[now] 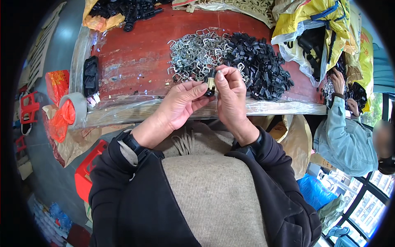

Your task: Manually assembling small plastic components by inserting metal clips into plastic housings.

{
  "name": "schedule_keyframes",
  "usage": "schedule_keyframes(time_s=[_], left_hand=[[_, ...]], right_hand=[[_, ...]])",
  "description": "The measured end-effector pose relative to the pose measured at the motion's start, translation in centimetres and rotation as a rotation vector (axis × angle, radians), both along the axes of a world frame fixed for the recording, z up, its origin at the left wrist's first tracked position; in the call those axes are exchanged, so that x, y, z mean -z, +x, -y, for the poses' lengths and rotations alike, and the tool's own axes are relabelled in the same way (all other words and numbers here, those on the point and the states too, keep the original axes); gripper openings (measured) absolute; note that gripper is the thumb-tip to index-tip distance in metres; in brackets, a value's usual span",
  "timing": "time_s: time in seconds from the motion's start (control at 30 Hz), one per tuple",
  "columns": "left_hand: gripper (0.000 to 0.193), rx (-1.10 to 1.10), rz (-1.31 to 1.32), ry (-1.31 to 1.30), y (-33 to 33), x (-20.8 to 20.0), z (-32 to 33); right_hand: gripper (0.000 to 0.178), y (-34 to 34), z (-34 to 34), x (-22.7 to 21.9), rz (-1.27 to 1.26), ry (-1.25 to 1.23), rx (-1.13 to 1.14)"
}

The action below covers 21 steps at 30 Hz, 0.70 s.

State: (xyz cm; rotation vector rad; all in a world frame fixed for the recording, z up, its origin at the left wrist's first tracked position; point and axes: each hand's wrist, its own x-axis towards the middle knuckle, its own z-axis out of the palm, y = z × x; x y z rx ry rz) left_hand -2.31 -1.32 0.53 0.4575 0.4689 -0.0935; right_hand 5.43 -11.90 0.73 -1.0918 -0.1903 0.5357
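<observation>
Both hands meet just above the front edge of the red tabletop (144,53). Between them is a small black part with a brass-coloured band (211,83); its exact kind does not show. My left hand (179,105) pinches its lower end between thumb and fingers. From the other side, my right hand (232,92) closes thumb and forefinger on its upper end. Right behind the hands lies a heap of bent silver metal hooks (193,53). A pile of small flat black plastic pieces (259,70) adjoins it on the right.
A black block-shaped object (91,76) rests at the table's left end, near a roll of tape (78,108). Black parts (127,12) and beige strips (247,7) lie along the far side. Yellow bags (304,20) stand right; beyond, a person (345,136) handles parts.
</observation>
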Motion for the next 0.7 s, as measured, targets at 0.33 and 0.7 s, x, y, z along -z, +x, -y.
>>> schedule_keyframes(time_s=[0.33, 0.7], left_hand=[[0.013, 0.003, -0.061, 0.086, 0.9, 0.4, 0.1], [0.014, 0.009, -0.038, 0.172, 0.5, -0.4, 1.3]], right_hand=[[0.017, 0.5, 0.6, 1.6, 0.102, -0.141, -0.016], [0.021, -0.2, 1.5, 2.1, 0.075, -0.054, -0.020]])
